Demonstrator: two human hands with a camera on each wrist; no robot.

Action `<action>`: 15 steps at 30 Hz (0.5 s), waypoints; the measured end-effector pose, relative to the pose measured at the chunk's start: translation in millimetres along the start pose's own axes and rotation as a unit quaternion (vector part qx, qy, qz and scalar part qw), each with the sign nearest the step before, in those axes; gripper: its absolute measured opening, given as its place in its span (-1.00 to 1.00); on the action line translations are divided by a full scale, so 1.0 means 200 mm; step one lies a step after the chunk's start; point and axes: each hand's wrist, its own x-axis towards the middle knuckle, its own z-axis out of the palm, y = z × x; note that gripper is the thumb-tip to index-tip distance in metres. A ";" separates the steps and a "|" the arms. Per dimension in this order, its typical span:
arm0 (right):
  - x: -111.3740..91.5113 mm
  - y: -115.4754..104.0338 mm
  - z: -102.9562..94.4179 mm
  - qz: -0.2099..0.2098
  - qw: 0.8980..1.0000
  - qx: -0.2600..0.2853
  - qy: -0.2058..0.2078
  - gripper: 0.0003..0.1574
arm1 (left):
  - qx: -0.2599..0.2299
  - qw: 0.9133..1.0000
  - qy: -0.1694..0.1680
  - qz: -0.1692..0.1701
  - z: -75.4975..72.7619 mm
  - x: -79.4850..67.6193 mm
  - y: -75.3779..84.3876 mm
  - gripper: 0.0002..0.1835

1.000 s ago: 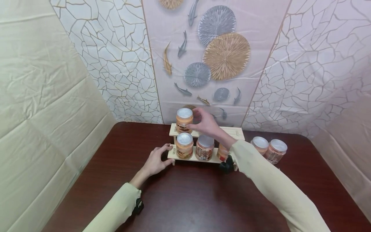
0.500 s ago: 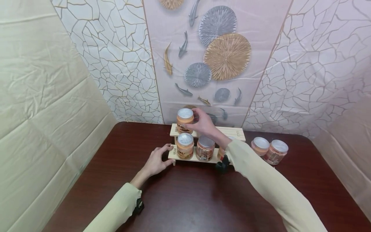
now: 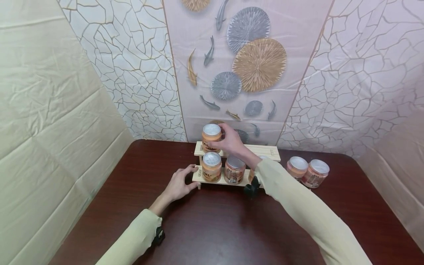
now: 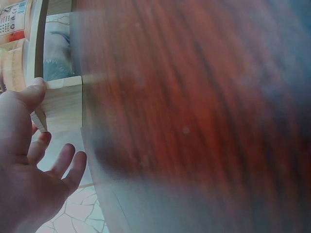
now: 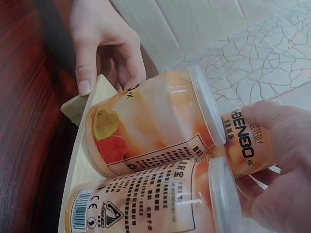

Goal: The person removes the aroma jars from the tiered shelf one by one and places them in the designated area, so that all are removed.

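A two-step wooden rack [image 3: 263,151] stands at the back of the table. My right hand [image 3: 233,140] grips an orange jar with a pale lid [image 3: 211,137] at the left end of the upper step, thumb in front and fingers behind. In the right wrist view, that jar's dark lettering [image 5: 240,141] shows beside my thumb. My left hand [image 3: 177,184] pinches the left end of the lower step, thumb and fingertips on the board's end [image 4: 63,104]. On the lower step stand a left jar [image 3: 212,171], a middle jar [image 3: 234,173] and a third, partly hidden by my right sleeve.
Two more lidded jars, one nearer [image 3: 297,167] and one further right [image 3: 316,173], stand on the dark wood table [image 3: 212,228] right of the rack. A patterned cloth [image 3: 225,110] hangs close behind the rack. My right forearm crosses over the rack's right half.
The jar in my right hand has turned a little, so its lettering reads differently. My right wrist and sleeve have shifted slightly left. My left hand keeps its place on the rack.
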 end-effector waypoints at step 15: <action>0.01 0.00 -0.02 -0.013 1.000 -0.014 0.013 -0.10 | 0.001 1.000 0.002 0.003 0.00 0.00 0.00 -0.44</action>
